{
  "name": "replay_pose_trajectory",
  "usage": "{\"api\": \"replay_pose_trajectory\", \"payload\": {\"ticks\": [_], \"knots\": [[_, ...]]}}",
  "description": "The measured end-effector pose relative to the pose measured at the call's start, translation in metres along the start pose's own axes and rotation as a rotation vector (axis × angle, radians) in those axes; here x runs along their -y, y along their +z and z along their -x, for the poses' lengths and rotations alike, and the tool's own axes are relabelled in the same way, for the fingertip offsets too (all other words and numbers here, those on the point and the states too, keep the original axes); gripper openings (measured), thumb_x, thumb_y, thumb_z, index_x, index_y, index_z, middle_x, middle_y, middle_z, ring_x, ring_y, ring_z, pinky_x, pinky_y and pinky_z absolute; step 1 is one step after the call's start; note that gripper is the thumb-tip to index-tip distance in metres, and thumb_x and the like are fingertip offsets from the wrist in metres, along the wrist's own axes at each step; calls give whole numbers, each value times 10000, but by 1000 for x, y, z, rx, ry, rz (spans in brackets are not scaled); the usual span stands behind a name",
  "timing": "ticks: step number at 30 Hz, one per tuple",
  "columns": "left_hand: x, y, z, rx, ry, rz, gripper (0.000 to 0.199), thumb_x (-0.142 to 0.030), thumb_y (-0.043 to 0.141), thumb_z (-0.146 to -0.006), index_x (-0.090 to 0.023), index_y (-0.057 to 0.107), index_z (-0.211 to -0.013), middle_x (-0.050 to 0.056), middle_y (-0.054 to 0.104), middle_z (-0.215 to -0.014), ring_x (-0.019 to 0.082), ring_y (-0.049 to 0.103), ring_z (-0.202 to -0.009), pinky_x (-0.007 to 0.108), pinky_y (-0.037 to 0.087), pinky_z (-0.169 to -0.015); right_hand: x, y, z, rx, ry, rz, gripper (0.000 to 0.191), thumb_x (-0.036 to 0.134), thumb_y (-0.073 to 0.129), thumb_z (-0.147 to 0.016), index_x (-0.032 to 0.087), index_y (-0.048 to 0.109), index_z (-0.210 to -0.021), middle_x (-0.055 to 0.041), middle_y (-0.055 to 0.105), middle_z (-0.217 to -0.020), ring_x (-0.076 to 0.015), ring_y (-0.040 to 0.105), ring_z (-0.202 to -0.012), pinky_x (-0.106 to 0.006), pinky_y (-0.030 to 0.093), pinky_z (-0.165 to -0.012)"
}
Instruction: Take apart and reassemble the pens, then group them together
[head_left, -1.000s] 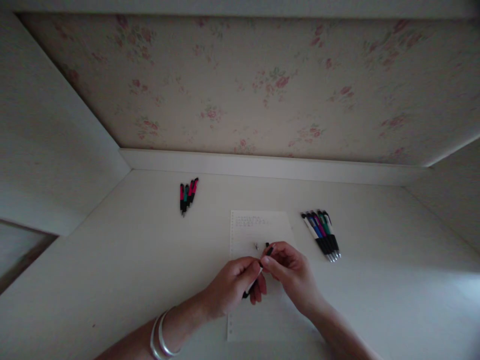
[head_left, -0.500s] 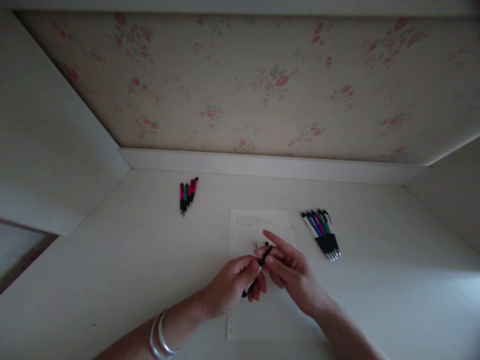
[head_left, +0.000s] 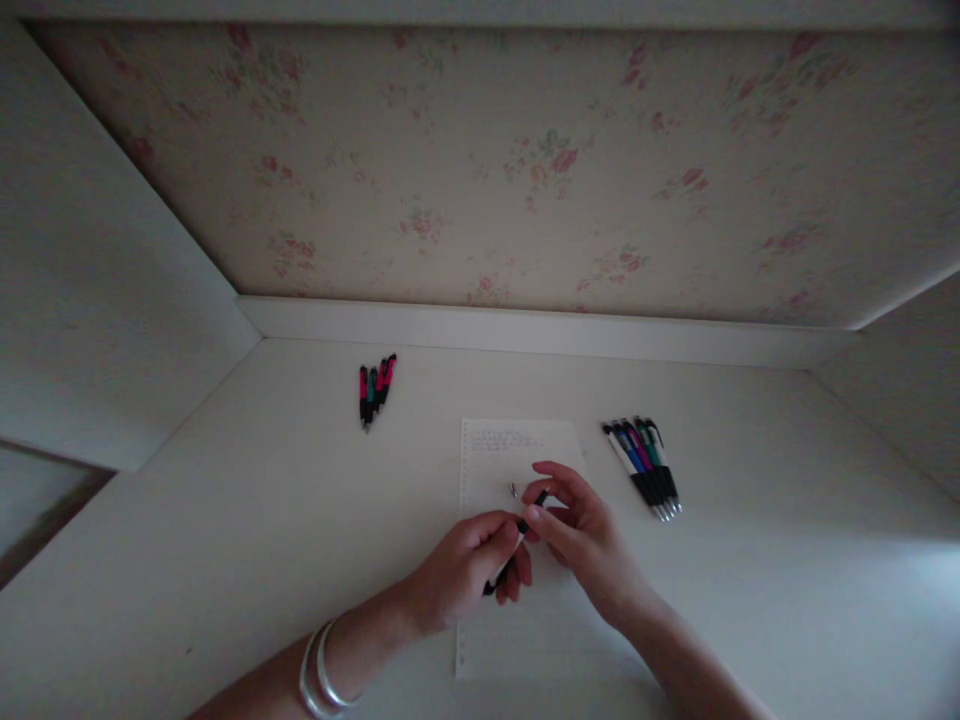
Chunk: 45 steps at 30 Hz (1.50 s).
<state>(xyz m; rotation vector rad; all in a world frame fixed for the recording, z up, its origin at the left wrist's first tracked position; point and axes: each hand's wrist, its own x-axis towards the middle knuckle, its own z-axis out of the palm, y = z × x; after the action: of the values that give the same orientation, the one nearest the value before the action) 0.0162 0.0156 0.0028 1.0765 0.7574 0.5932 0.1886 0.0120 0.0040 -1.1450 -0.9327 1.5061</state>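
My left hand is closed round a white and black pen, held slantwise over a sheet of lined paper. At the pen's upper end, the thumb and fingers of my right hand pinch a black part of it. Whether that part is joined to the rest is hidden by the fingers. A small metallic piece lies on the paper just left of my right fingertips. Handwriting covers the top lines of the sheet.
Several red or green pens with black grips lie at the back left. Several pens with white, blue, purple and green barrels lie fanned on the right. The white desk meets a flowered back wall.
My right fingers have curled in closer around the pen's upper end. The small black piece seen beside the metallic piece is no longer visible. My left hand has hardly moved.
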Motion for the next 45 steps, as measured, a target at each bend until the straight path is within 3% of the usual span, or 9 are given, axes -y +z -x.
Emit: {"api": "replay_pose_trajectory", "payload": {"ticks": [3,8,14,19,24,29,35,41,45], "knots": [[0,0,0,-10,-18,20,505,-628,487,-912,-141,564,-800,17,565,-670,109,461,-526,250,362,-529,0,-1,0,22,46,-20,468,354,787,-788,239,581,-1192,0,690,-788,-43,415,-450,-175,251,-385],[-1,0,0,5,6,26,511,-621,475,-922,-140,572,-783,14,555,-663,107,457,-531,245,364,-532,1,-2,1,75,41,-59,542,358,754,-821,308,521,-1307,-69,680,-1131,-20,394,-435,-195,274,-387],[1,0,0,0,-2,36,503,-612,487,-923,-138,577,-780,10,552,-648,103,462,-529,237,367,-537,1,-1,1,26,17,-45,504,319,806,-768,270,573,-1212,-2,679,-827,-90,549,-564,-177,311,-422],[1,0,0,3,8,37,509,-624,490,-915,-139,583,-791,22,564,-676,108,466,-534,242,373,-531,1,-2,1,76,32,-40,550,326,774,-803,321,532,-1296,-46,669,-1111,-22,401,-448,-192,277,-387],[1,-1,0,-11,-7,31,506,-614,488,-922,-136,579,-781,20,559,-674,108,469,-540,241,372,-537,-1,-2,0,52,21,-54,491,313,804,-774,278,583,-1211,1,679,-847,-94,562,-605,-194,373,-480],[4,-2,0,6,3,34,510,-621,474,-924,-136,574,-802,23,560,-680,112,472,-542,244,370,-534,1,-2,1,103,63,-54,560,355,768,-806,317,533,-1312,-46,671,-1079,-12,349,-428,-191,224,-385],[4,-2,0,0,-14,33,503,-607,477,-930,-137,586,-788,24,559,-677,113,472,-553,243,374,-549,0,0,0,26,10,-28,520,331,826,-740,247,597,-1200,4,653,-797,-111,562,-614,-203,380,-491],[2,-1,0,17,11,33,503,-604,466,-936,-136,579,-789,22,558,-677,110,470,-548,246,373,-548,1,-2,2,100,69,-59,568,339,760,-815,314,515,-1327,-53,670,-1106,-24,393,-446,-196,267,-394],[4,-2,1,13,-1,15,499,-595,462,-941,-136,577,-784,23,557,-670,111,472,-544,248,379,-548,-1,-2,0,64,-5,-48,494,302,813,-763,274,582,-1199,7,651,-892,-82,567,-613,-202,410,-513]]}}
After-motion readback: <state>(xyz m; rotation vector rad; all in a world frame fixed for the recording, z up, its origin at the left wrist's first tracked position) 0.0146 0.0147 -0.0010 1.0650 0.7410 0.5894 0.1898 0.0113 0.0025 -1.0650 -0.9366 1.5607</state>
